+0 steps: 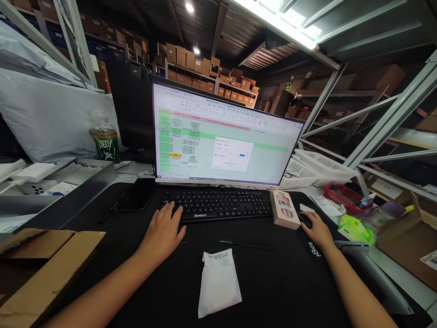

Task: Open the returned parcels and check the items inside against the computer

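1. Left hand (164,231): released, spread loosely over the left end of the long black plastic keyboard (213,205) and grasping nothing. A light touch with a low, relaxed wrist suits keystrokes; whether a key is pressed cannot be told.

2. Right hand (317,229): curved in a grasp around the black computer mouse (306,222), which lies right of the keyboard and is partly covered. A loose grip and short strokes should keep the pointer steady.

3. Pale pink printed cardboard box (286,213): stands between keyboard and mouse, just beside both. It limits leftward travel, so strokes are best kept clear of it.

4. Wide flat monitor (191,148), far side: shows a coloured spreadsheet and a white pop-up window (232,155), its text too small to read. Checking entries before each click guards against error.

5. Flat white paper packet (220,284): lies untouched on the black surface (170,296), near side, between the arms.
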Tool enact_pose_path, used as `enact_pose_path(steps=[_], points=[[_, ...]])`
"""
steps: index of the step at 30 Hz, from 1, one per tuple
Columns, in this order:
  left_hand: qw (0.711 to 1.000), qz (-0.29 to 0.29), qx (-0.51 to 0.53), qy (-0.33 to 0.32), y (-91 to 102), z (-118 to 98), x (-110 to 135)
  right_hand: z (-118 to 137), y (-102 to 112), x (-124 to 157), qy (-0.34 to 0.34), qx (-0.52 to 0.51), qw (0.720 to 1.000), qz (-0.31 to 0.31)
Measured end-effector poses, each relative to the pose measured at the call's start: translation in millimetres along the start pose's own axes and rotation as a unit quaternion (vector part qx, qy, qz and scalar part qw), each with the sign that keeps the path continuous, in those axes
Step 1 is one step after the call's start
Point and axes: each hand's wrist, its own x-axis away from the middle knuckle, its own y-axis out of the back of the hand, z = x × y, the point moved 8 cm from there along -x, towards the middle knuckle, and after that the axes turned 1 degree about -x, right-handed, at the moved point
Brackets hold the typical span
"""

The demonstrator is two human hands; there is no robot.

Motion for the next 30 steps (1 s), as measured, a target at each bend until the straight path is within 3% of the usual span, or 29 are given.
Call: enact_pose_path(steps=[19,30], points=[[1.000,0.009,-0.014,-0.005,3.4,-4.4,0.3,-5.5,-4.5,-6.9,0.023,-0.031,0.999,-0.014],[0.999,-0.033,-0.003,-0.011,-1.2,-3.4,2.0,-7.4,-4.1,-5.2,0.014,-0.038,0.999,-0.008]])
